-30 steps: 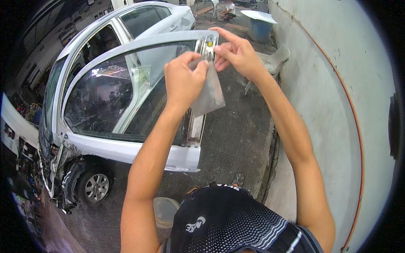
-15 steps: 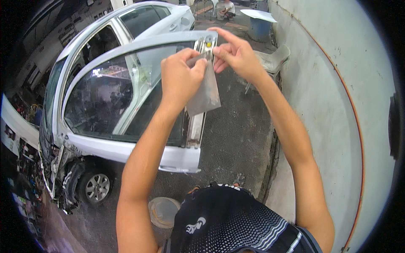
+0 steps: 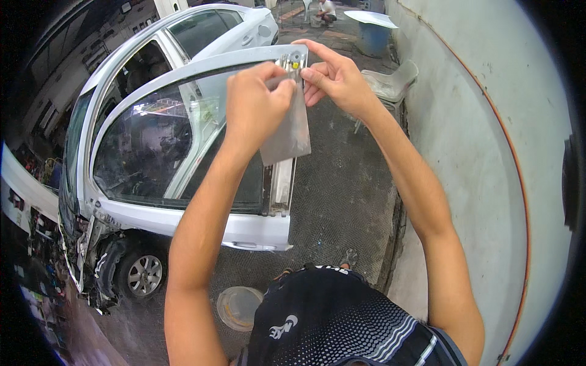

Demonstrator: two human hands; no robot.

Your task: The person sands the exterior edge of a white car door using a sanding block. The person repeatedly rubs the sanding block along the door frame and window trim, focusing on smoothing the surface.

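Pinching a thin grey sheet (image 3: 290, 134) narrowly in the left hand (image 3: 253, 107), in front of the rear edge of the car door (image 3: 262, 232), hiding part of it. Touching the door's top corner with the right hand (image 3: 342, 85), half curled; cannot tell whether gripping. Beyond the door: white car body (image 3: 244, 41), blue drum (image 3: 373, 41). Below the door: wheel (image 3: 145, 274), round tub (image 3: 238, 308). Right of the door: pale chair (image 3: 394, 83), then wall (image 3: 464, 183) with orange hose (image 3: 516, 168).

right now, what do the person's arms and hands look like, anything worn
The left hand and right hand are ungloved, with no watch visible. Both arms are bare of long sleeves. The black top has pale dots, grey stripes and a white emblem.
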